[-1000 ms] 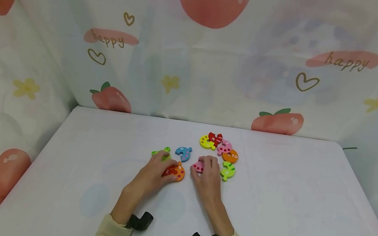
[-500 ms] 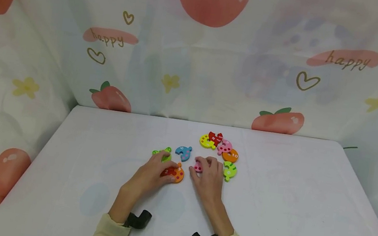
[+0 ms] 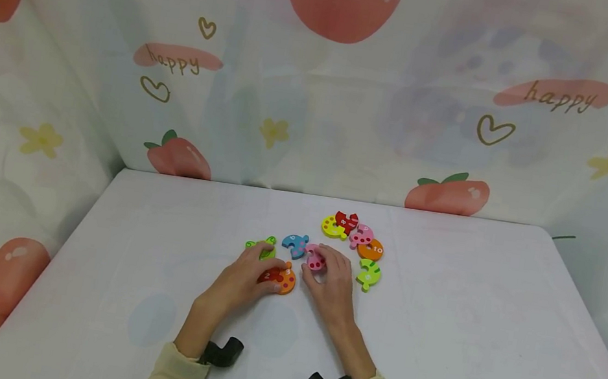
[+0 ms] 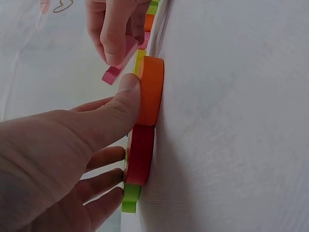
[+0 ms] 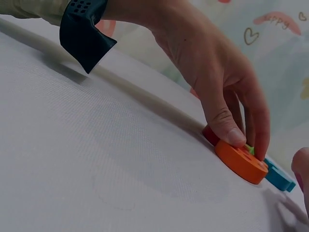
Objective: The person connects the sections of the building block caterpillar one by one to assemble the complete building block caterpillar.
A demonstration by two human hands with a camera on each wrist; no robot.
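Observation:
In the head view, my left hand (image 3: 241, 277) rests on the table over flat, number-marked puzzle pieces. Its thumb and index finger pinch the orange spotted puzzle piece (image 3: 287, 282), joined to a red puzzle piece (image 3: 269, 275) marked 2. Other left fingertips lie by the green puzzle piece (image 3: 269, 254). My right hand (image 3: 334, 292) pinches a pink spotted puzzle piece (image 3: 314, 260) between its fingers, near the blue puzzle piece (image 3: 293, 245). In the left wrist view this pink piece (image 4: 112, 75) is tilted and raised off the table. The fingers partly cover the held pieces.
Behind the right hand lies a curved row of puzzle pieces: yellow (image 3: 330, 227), red (image 3: 347, 223), pink (image 3: 361, 236), orange (image 3: 370, 250) and light green (image 3: 368, 276). A white cloth covers the table (image 3: 463, 344); a printed curtain (image 3: 339, 110) hangs behind its far edge.
My right hand has shifted slightly left, bringing the pink spotted piece away from the light green piece and close to the blue one. The left hand stays nearly still on its pieces.

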